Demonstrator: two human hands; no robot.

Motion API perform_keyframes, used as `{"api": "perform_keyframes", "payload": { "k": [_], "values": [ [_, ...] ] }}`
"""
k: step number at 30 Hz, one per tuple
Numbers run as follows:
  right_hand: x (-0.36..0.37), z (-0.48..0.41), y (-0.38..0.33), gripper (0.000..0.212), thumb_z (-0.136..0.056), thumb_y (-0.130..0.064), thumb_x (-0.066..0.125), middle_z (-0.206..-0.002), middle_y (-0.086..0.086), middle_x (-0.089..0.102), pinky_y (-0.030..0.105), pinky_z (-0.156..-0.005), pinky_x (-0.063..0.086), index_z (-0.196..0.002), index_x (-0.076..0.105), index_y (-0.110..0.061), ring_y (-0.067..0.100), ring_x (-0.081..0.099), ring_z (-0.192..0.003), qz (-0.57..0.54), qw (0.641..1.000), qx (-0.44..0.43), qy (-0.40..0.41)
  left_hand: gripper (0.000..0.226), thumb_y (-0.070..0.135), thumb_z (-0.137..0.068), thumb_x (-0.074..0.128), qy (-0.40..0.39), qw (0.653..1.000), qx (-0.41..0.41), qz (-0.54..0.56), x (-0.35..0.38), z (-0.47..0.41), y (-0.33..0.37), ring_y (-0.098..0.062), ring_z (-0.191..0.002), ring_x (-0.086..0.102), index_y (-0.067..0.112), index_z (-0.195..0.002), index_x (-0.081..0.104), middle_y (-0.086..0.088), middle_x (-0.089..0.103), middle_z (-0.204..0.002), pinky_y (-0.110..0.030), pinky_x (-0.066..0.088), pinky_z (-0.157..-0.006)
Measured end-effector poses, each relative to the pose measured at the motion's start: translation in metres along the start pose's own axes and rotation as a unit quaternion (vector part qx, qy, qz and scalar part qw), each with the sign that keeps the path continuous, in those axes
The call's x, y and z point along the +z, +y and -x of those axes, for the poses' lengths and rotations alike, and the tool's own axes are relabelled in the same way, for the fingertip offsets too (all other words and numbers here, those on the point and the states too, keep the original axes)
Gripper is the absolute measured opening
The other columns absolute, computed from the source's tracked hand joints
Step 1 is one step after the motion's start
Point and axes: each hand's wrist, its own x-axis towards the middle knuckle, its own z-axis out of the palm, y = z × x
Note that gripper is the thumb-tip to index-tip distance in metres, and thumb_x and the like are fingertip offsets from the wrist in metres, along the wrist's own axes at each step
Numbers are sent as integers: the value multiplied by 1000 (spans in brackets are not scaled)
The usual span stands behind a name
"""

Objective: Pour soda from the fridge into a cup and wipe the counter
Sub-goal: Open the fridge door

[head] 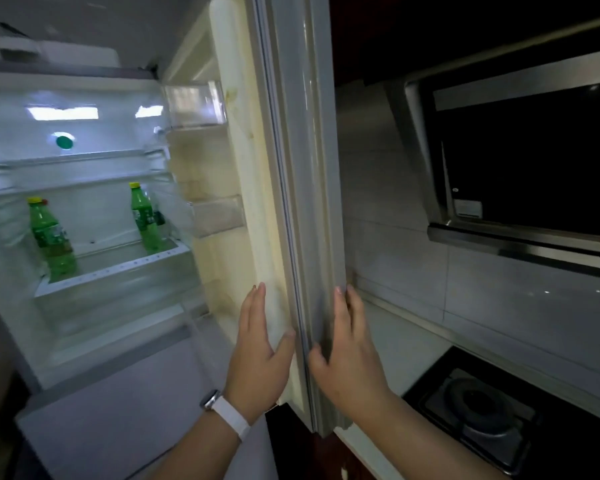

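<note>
The fridge stands open, its door point(291, 168) swung out toward me with the edge facing the camera. My left hand point(258, 355), with a white watch band on the wrist, lies flat against the door's inner side. My right hand point(349, 351) presses flat on the door's outer side. Both hands have their fingers stretched out and hold nothing. Inside, on a glass shelf point(118, 268), stand two green soda bottles with yellow caps: one at the left point(51, 239), one at the right point(146, 220). No cup is in view.
A black gas stove point(478, 414) is set into the pale counter point(395, 344) at the lower right. Above it hangs a dark range hood point(520, 168) on a tiled wall. Door bins point(196, 105) line the fridge door's inside.
</note>
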Motion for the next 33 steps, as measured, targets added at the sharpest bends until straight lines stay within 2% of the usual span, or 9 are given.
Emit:
{"api": "perform_keyframes", "payload": {
  "k": [2,5,9,13,20,24,27,29,33],
  "values": [
    [-7,-9,18,105,-92,-36,55,-156,-18,-24,37,-114,34,-135,-40,-48,18,9,-149,-6,1000,9,-2,83,18,-93,62,3,1000,-11,-4,17,-10,6,-8,-144,25,33,-154,9,14,19,-156,-45,31,-116],
    [-15,-24,44,103,-94,-36,55,-156,-18,-22,36,-117,28,-135,-39,-46,17,5,-149,-14,1000,11,-4,88,19,-92,64,2,1000,-18,-16,42,-24,16,-14,-138,32,37,-153,2,14,21,-153,-44,36,-113],
    [-26,-44,79,99,-94,-36,54,-156,-19,-20,37,-115,33,-139,-34,-43,16,7,-149,-23,999,20,-18,90,19,-90,65,9,999,-16,-37,74,-40,25,-15,-131,37,32,-154,3,5,26,-150,-40,40,-109],
    [-32,-62,105,96,-94,-36,55,-157,-19,-18,37,-115,34,-147,-26,-37,16,8,-149,-34,998,28,-33,91,18,-90,65,14,999,-18,-43,99,-53,31,-13,-129,38,33,-153,2,4,27,-149,-29,40,-104],
    [-40,-79,133,93,-95,-35,56,-156,-23,-16,33,-116,31,-153,-18,-31,15,7,-149,-56,997,23,-49,92,20,-88,67,15,999,-18,-40,123,-69,34,-12,-132,35,35,-152,1,4,26,-149,-29,37,-107],
    [-42,-83,141,94,-94,-35,58,-155,-26,-14,36,-114,35,-152,-17,-36,13,10,-148,-65,995,34,-61,96,20,-86,70,8,1000,-14,-19,127,-70,30,-8,-132,36,42,-149,0,23,27,-142,-34,40,-109],
    [-44,-86,145,94,-94,-32,59,-155,-27,-12,29,-113,26,-152,-14,-37,11,9,-147,-88,993,44,-72,95,24,-85,69,4,1000,-6,0,128,-70,28,1,-131,36,53,-144,0,44,19,-137,-23,39,-105],
    [-47,-87,142,91,-92,-29,60,-156,-25,-6,27,-111,24,-153,-7,-36,12,13,-146,-107,990,62,-65,90,28,-84,66,-4,1000,-5,9,124,-69,23,7,-128,37,54,-144,4,48,19,-136,-15,38,-100],
    [-56,-86,124,72,-89,-24,61,-154,-11,18,38,-110,34,-150,24,-24,16,27,-139,-89,994,66,23,75,30,-85,64,-30,999,-9,-6,105,-59,1,5,-124,44,49,-143,21,35,29,-139,-5,36,-94]
  ]
}}
